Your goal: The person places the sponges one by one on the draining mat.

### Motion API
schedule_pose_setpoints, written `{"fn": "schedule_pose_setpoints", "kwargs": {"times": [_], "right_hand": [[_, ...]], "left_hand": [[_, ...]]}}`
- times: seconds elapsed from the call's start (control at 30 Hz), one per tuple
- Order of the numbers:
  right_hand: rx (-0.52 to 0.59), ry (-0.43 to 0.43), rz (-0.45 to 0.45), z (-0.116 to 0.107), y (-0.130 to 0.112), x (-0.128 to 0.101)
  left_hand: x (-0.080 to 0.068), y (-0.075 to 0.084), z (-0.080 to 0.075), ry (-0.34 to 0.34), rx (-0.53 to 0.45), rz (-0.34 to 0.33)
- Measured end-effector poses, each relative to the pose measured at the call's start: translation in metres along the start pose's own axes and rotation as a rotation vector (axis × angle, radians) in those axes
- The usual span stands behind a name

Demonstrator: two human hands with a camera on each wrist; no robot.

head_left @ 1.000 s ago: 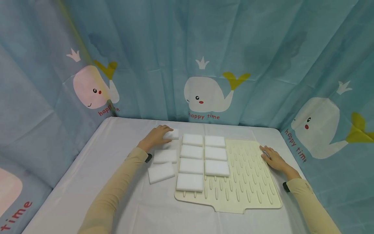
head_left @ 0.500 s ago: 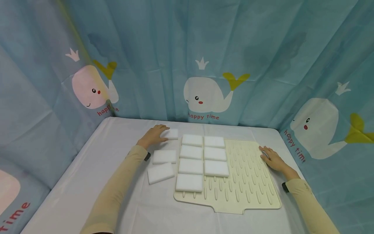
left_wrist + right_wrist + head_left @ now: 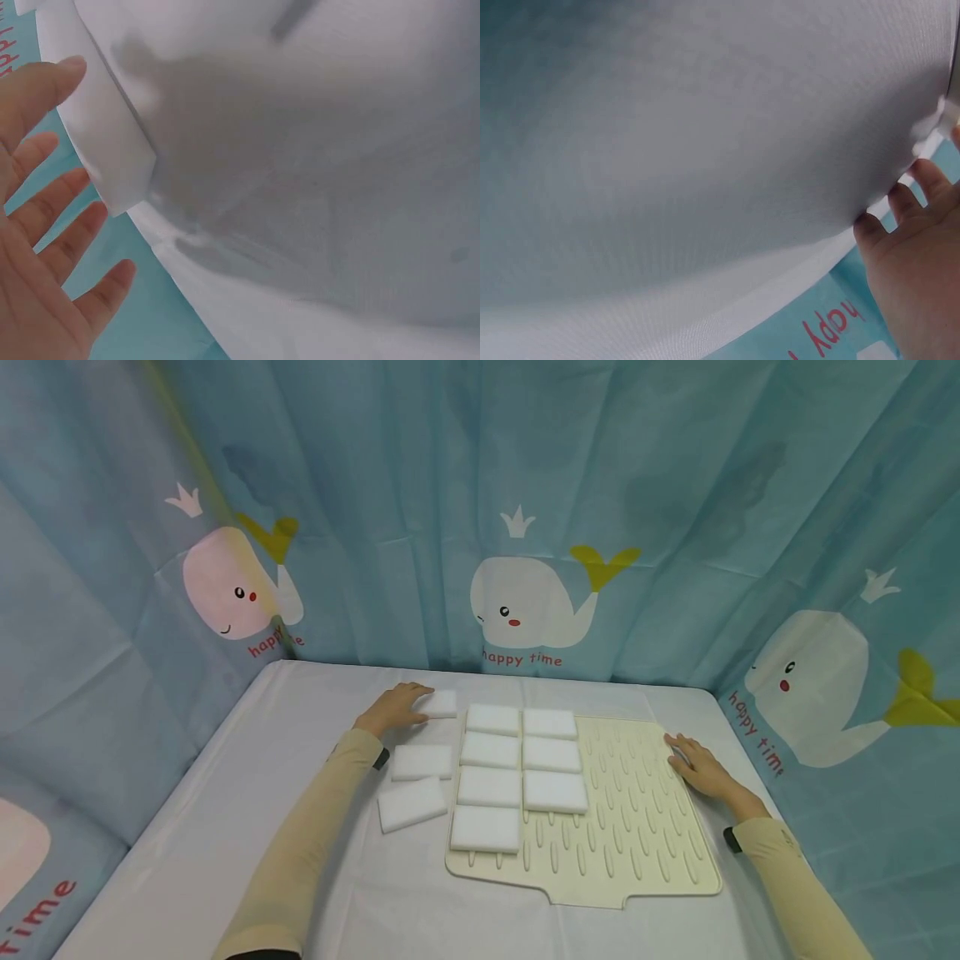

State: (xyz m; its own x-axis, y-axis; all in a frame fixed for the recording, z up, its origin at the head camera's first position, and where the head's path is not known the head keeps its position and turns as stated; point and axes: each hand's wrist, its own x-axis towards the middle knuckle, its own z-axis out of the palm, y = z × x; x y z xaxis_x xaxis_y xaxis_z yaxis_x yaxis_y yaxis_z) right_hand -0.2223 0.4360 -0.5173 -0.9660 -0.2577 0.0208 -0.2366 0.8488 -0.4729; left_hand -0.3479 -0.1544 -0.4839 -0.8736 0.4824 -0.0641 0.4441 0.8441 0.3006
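My left hand is at the left end of a white sponge block near the table's back edge. In the left wrist view its fingers are extended and spread, with the thumb near the block; whether it touches is unclear. Two more white sponges, one flat behind and one slightly turned, lie closer to me. Several sponges form two columns on the left half of a cream ridged mat. My right hand rests at the mat's right edge, fingers extended and holding nothing.
A white cloth covers the table. Blue curtains with whale prints rise behind it and at both sides. The mat's right half shows bare raised ridges, and a short tab sticks out at its front.
My left hand has drawn back slightly to the left along the far sponge, which stays in place. The right hand and the sponges on the mat have not visibly moved.
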Motion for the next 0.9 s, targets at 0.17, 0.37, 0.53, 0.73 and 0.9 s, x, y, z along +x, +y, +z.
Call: {"fn": "schedule_pose_setpoints", "kwargs": {"times": [0.17, 0.37, 0.53, 0.73, 0.9], "right_hand": [[-0.003, 0.001, 0.004, -0.001, -0.001, 0.0], [-0.008, -0.009, 0.013, -0.003, -0.002, -0.001], [-0.009, -0.009, 0.004, -0.003, -0.002, -0.001], [0.002, -0.006, 0.016, -0.004, -0.003, -0.001], [0.007, 0.001, 0.016, -0.004, -0.005, -0.001]], "left_hand": [[0.003, -0.002, 0.001, 0.013, 0.009, -0.005], [0.006, -0.003, 0.001, 0.018, 0.005, -0.011], [0.006, -0.004, 0.001, 0.032, 0.015, -0.002], [0.002, -0.001, -0.006, 0.047, 0.029, 0.003], [-0.002, 0.002, -0.012, 0.073, 0.009, 0.003]]}}
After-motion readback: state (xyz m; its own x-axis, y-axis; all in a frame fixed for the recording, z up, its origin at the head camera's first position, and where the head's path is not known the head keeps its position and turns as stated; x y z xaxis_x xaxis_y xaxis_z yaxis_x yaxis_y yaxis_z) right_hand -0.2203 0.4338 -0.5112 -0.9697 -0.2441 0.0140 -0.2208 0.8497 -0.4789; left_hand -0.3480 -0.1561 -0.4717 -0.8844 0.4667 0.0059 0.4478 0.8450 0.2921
